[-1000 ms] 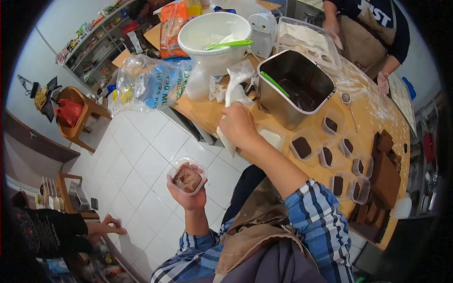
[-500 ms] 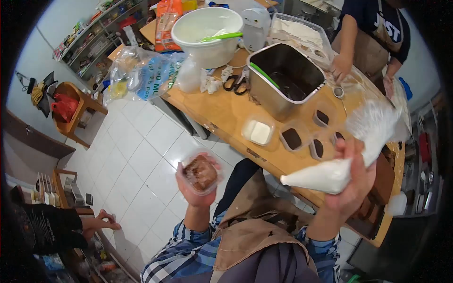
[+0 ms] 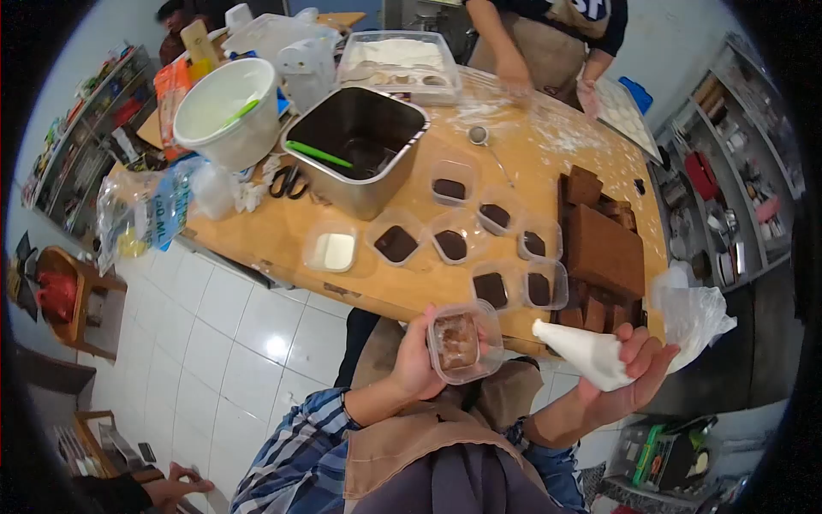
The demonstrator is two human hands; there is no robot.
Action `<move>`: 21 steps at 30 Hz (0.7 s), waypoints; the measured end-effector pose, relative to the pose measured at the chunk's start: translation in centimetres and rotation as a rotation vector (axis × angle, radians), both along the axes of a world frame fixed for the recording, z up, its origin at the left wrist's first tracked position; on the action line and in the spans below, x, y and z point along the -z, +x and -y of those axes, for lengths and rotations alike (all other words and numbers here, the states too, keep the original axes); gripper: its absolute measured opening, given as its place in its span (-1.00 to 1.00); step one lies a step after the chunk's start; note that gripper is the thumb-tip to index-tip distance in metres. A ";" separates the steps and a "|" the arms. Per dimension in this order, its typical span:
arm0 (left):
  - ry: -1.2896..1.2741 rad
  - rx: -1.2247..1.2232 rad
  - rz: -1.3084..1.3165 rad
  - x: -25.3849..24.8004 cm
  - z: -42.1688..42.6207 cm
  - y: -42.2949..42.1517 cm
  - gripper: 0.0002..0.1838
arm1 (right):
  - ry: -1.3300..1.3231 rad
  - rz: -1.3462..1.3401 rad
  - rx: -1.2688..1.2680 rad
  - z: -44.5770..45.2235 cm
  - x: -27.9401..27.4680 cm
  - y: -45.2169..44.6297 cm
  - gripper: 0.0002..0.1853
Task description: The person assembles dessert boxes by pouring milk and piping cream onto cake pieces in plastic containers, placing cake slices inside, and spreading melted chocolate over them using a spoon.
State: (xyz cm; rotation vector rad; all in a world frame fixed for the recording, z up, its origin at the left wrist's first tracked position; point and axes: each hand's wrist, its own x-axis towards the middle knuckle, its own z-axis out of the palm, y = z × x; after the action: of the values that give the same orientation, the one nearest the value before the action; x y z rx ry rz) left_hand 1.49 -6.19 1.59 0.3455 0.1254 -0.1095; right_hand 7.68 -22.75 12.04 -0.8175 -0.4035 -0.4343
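Note:
My left hand (image 3: 414, 361) grips a clear plastic cup (image 3: 488, 349), tilted toward me, with a piece of brown cake (image 3: 456, 338) in it. In my right hand (image 3: 638, 370) is a piping bag (image 3: 589, 355) full of white cream, its fingers wrapped round the middle and its tip pointing left toward the cup. Tip and cup are apart. On the table just beyond stand several clear cups with a dark chocolate layer, such as this chocolate cup (image 3: 397, 243). Beside them is a cup of white cream (image 3: 334, 252).
A large metal tub (image 3: 355, 141) with a green spatula (image 3: 319, 154) stands behind the cups, beside a white bowl (image 3: 227, 116) and black scissors (image 3: 288, 182). Brown cake slabs (image 3: 606, 250) are stacked at the right. Across the floury table (image 3: 548, 128) a co-worker's hand (image 3: 512, 73) works.
The view has swung to the right, showing the cake slabs and more chocolate cups. My left hand has brought its cup closer to the piping bag, which my right hand still holds.

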 end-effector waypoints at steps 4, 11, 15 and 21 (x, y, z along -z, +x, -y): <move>0.035 0.097 -0.012 0.1 1.5 0.3 -0.42 | -0.111 0.001 0.101 -0.9 0.6 -0.4 -0.57; 0.135 0.048 0.089 0.8 1.6 0.5 -0.43 | -0.268 0.031 0.214 -2.7 1.2 -1.1 -0.72; 0.249 -0.062 0.084 0.2 1.9 0.6 -0.38 | -0.330 0.085 0.193 -3.8 1.3 -1.6 -0.72; 0.297 -0.129 0.135 0.6 1.9 0.8 -0.23 | -0.245 0.051 0.185 -3.9 1.9 -1.1 -0.55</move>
State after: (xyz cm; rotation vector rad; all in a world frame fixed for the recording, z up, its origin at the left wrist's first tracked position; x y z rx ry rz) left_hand 2.28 -8.09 1.03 0.6388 0.0291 0.0611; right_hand 6.57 -18.88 10.14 -1.0883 -0.4356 -0.5868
